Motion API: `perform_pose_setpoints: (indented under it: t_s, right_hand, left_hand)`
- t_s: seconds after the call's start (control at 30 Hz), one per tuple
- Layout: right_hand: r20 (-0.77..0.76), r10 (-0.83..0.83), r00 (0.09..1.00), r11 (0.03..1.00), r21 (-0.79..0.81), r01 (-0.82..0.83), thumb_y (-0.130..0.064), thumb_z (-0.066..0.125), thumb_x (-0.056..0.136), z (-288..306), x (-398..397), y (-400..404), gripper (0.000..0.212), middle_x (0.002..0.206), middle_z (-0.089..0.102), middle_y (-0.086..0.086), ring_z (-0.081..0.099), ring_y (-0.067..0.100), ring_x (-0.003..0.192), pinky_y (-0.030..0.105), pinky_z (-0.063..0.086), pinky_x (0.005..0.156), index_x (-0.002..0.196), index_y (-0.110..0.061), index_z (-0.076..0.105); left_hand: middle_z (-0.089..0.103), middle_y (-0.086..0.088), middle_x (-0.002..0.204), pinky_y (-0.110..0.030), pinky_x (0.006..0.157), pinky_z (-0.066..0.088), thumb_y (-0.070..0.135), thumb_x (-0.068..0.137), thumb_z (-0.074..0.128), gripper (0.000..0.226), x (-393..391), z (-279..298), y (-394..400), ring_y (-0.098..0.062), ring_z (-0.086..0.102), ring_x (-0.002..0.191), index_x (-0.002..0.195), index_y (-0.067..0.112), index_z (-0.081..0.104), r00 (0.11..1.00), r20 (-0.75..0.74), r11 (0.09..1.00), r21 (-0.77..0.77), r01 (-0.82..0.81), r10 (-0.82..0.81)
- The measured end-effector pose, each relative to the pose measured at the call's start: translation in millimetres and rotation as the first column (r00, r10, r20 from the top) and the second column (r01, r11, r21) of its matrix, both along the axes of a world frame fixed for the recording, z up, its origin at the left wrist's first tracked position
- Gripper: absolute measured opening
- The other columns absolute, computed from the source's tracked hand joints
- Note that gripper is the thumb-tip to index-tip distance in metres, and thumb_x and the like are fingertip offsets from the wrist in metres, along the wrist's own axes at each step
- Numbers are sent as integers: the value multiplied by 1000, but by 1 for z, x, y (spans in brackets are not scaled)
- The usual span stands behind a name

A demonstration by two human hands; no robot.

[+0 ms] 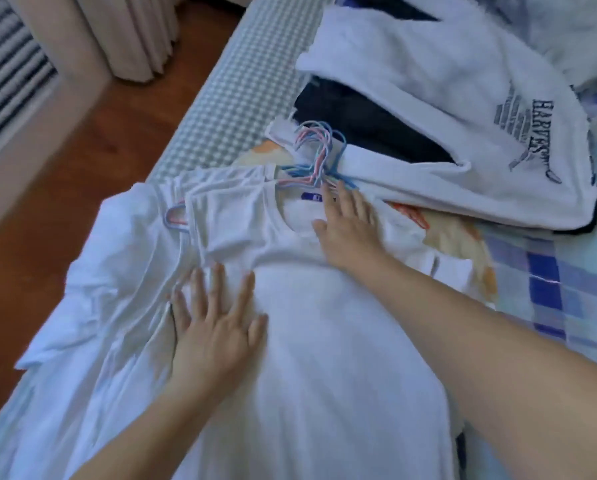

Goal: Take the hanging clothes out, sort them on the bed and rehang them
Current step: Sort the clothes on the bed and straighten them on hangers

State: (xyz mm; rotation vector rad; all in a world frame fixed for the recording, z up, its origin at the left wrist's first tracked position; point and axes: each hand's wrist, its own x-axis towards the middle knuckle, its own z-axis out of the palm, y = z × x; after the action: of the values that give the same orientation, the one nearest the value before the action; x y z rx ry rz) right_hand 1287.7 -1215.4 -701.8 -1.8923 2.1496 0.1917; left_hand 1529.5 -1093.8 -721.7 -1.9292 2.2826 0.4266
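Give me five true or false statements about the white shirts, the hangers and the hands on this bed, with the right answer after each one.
1. Both hands lie flat on the top white T-shirt. True: the left hand rests on its chest area and the right hand near its collar.
2. The hanger hooks are all black. False: they are pink, blue and white.
3. The white sweatshirt with dark lettering lies beyond the hangers. True.
4. The left hand grips a hanger. False: its fingers are spread straight on the fabric.
5. The shirts lie on the wooden floor. False: they lie on the bed, and the floor is beside it.
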Motion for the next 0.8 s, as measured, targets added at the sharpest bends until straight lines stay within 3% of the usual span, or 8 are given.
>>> perform_pose_setpoints:
  t_s: [0.1,0.23,0.37,0.47,0.57,0.63,0.73,0.8]
  right_hand:
    - [28,41,999,999,33,-42,-50,31,102,0,-8,2,68,167,-7,-2,-7,25,153,49,2,123,159,-33,-3]
    - [121,77,990,996,-42,-72,-43,34,104,40,-22,16,63,168,-2,2,-3,24,154,44,2,124,160,-30,7]
    - [214,-73,974,982,-154,107,-22,49,99,72,-46,102,62,163,20,12,18,32,149,41,13,123,157,-16,27]
    - [261,-318,911,935,-74,347,-17,49,98,85,-79,187,59,160,23,5,21,25,147,38,21,121,154,-19,30]
    - [260,-516,816,845,2,534,-14,51,98,96,-119,283,58,158,25,-1,23,19,146,38,28,120,153,-22,32]
    - [213,-611,763,783,22,621,-11,52,97,104,-152,346,56,155,32,3,29,22,143,37,31,118,150,-18,36]
    - [204,-745,634,658,75,749,-7,52,96,119,-190,436,51,148,39,5,38,24,135,34,37,111,146,-15,42]
    - [216,-801,558,588,110,802,-8,55,96,127,-210,493,49,144,42,2,41,22,133,31,39,106,142,-17,45]
  left_hand:
    - [2,-14,169,-56,117,-19,65,97,31,73,-5,-9,0,-37,-10,154,160,43,2,999,-37,999,-9,-38,37]
    - [-11,-9,168,-60,118,-12,69,93,25,74,-7,2,-10,-34,-16,153,157,48,-6,997,-24,990,128,-66,70]
    - [-5,-16,166,-64,119,0,55,92,43,73,-29,35,-26,-42,-5,152,157,39,14,991,56,943,304,-133,121]
    - [11,-21,163,-58,121,6,37,90,51,65,-87,78,-12,-43,3,151,152,24,34,980,-34,951,250,-183,198]
    - [18,-17,165,-49,123,15,31,94,54,65,-161,112,49,-38,13,152,155,22,34,955,-295,981,175,81,-27]
    - [32,-15,160,-44,121,25,27,95,55,56,-205,126,105,-36,26,147,151,21,44,890,-439,940,237,244,-121]
    - [43,-11,152,-40,114,35,21,94,54,49,-269,139,183,-33,39,138,143,19,52,845,-508,843,371,390,-167]
    - [33,-8,160,-38,117,31,26,99,50,54,-315,148,229,-29,32,144,152,25,41,826,-500,745,439,502,-262]
